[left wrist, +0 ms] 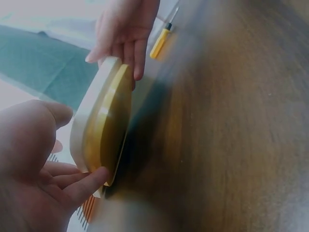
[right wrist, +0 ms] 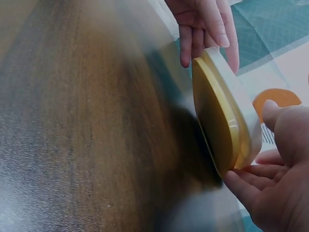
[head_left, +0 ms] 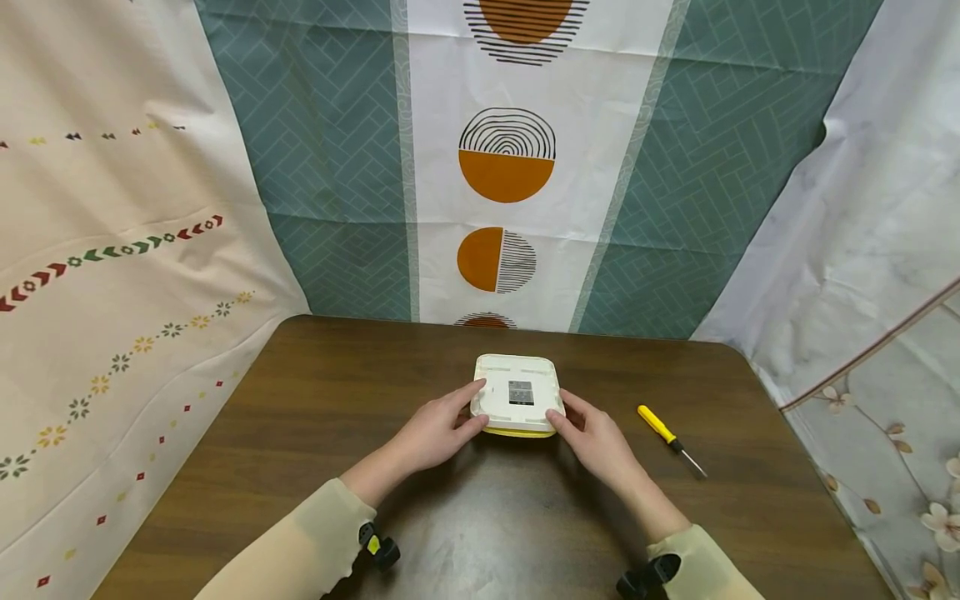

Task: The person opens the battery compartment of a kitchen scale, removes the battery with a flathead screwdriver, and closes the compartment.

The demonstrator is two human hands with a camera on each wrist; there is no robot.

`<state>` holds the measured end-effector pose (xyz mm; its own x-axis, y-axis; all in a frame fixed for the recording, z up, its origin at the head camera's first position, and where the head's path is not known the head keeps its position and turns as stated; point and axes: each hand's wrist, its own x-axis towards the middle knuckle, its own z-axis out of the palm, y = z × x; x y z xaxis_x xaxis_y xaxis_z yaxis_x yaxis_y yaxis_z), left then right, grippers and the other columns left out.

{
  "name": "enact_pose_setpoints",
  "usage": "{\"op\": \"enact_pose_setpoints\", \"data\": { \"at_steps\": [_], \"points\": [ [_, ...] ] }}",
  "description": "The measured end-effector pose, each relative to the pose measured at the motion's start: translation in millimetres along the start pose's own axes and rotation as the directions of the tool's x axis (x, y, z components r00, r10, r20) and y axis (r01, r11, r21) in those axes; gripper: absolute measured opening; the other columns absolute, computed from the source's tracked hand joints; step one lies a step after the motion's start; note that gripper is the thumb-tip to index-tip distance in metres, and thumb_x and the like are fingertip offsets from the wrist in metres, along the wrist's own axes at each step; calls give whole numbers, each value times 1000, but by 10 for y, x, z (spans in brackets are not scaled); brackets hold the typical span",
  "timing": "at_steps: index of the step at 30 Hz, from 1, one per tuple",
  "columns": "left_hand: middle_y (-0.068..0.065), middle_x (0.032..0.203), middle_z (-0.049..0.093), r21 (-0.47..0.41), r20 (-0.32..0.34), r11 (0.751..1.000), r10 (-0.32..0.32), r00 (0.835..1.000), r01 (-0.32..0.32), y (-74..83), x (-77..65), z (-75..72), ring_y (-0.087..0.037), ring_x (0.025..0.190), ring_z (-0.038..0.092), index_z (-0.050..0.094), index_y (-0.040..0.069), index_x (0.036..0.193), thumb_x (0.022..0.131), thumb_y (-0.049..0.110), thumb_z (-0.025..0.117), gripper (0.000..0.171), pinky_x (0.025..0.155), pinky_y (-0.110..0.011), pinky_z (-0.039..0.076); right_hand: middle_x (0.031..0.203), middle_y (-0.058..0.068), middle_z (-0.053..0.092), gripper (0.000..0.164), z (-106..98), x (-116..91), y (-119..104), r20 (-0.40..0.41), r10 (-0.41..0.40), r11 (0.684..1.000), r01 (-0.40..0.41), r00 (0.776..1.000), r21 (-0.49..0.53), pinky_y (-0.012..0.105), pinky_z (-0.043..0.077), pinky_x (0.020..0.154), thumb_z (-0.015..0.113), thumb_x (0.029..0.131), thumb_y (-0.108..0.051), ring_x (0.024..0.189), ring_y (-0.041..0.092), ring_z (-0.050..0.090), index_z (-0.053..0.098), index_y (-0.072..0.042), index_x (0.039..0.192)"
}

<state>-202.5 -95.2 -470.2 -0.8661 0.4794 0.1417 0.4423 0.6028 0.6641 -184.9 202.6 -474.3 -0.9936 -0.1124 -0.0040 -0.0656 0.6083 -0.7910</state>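
A square white case with rounded corners (head_left: 517,371) has a yellow lower part (left wrist: 116,121) and a small grey printed label on its upward white face. It looks held just over the table, though the wrist views cannot settle whether it touches. My left hand (head_left: 435,429) holds its left side, thumb near the top edge and fingers at the side and below. On the opposite side, my right hand (head_left: 600,442) grips it likewise. The right wrist view shows the yellow side (right wrist: 215,116) facing the tabletop.
A screwdriver (head_left: 660,425) with a yellow handle lies on the brown wooden table (head_left: 360,358), right of my right hand. Patterned cloths (head_left: 337,167) hang behind the table and along both sides. A black strap device (head_left: 378,546) is on each wrist.
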Motion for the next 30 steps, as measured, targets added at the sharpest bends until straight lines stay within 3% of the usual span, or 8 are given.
{"op": "enact_pose_setpoints", "data": {
  "at_steps": [7, 13, 19, 23, 30],
  "points": [
    [-17, 163, 55, 4, -3, 1000, 24, 1000, -24, -24, -22, 50, -28, 130, 69, 44, 4, 168, 112, 29, 69, 66, 108, -49, 58, 158, 22, 60, 75, 19, -22, 16, 1, 10, 1000, -10, 1000, -12, 56, 52, 116, 71, 109, -42, 139, 37, 64, 47, 1, 165],
    [-19, 164, 54, 26, 9, 999, 28, 1000, -28, -41, -70, 80, -34, 144, 60, 45, 4, 167, 112, 29, 69, 65, 116, -54, 51, 153, 22, 63, 73, 52, -50, 55, 8, -7, 1000, 7, 1000, -8, 54, 54, 114, 72, 109, -39, 137, 36, 66, 47, 2, 165],
    [-20, 164, 54, -14, 41, 1000, 20, 999, -19, -47, -122, 111, -26, 116, 77, 45, 5, 168, 112, 30, 68, 65, 106, -50, 59, 154, 20, 64, 72, 84, -80, 68, 27, 17, 1000, -17, 999, 0, 54, 54, 113, 71, 110, -38, 138, 36, 65, 47, 0, 166],
    [-19, 161, 57, -7, 56, 1000, 9, 998, -9, -51, -146, 124, -20, 105, 79, 45, 5, 168, 113, 30, 67, 65, 101, -48, 61, 157, 19, 61, 71, 91, -93, 78, 41, 34, 999, -34, 999, -2, 54, 54, 113, 70, 110, -37, 139, 35, 65, 46, -1, 166],
    [-16, 149, 67, 35, 35, 999, 3, 999, -4, -101, -123, 75, -24, 117, 75, 51, 7, 165, 112, 27, 68, 59, 103, -50, 60, 160, 20, 58, 73, 104, -102, 64, 52, 35, 999, -34, 998, -18, 54, 55, 113, 72, 110, -36, 140, 36, 64, 44, -2, 168]
  ]
}}
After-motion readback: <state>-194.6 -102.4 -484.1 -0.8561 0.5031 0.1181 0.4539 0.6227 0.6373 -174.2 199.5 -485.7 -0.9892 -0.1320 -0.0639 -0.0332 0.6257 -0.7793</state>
